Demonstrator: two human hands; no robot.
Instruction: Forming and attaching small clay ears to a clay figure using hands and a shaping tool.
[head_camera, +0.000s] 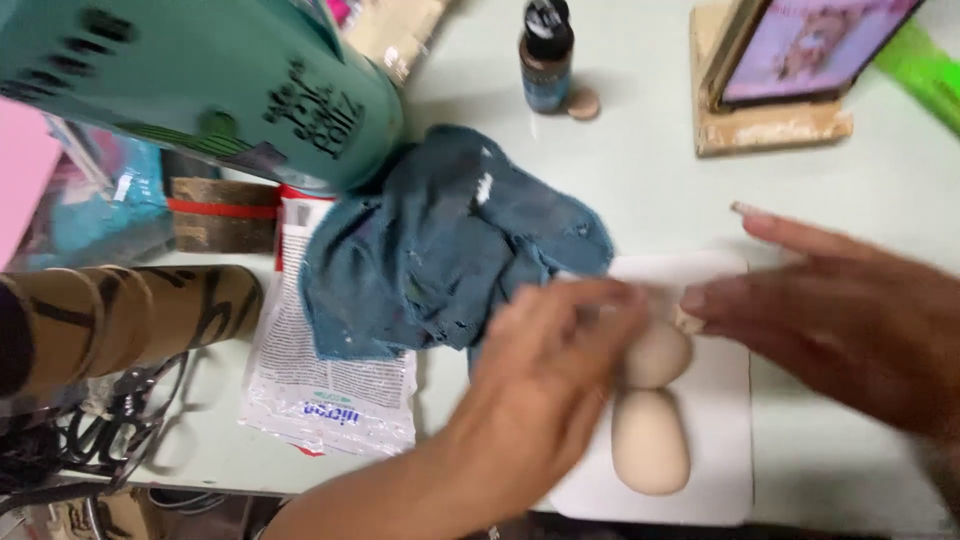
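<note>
From my head view, my left hand (545, 375) and right hand (840, 320) are apart, fingers loosely open, both meeting the tan figure (652, 415) lying on the white board (725, 440). I'd steady it gently, thumbs low.

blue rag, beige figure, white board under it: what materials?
Rag: woven cloth, matte, crumpled, frayed edges, pale stains. Figure: probably clay or unfinished wood; smooth, matte, rounded, uniformly beige; blur leaves it open. Board: flat, white, matte, rounded corners; foam, plastic or card, cannot tell which.
</note>
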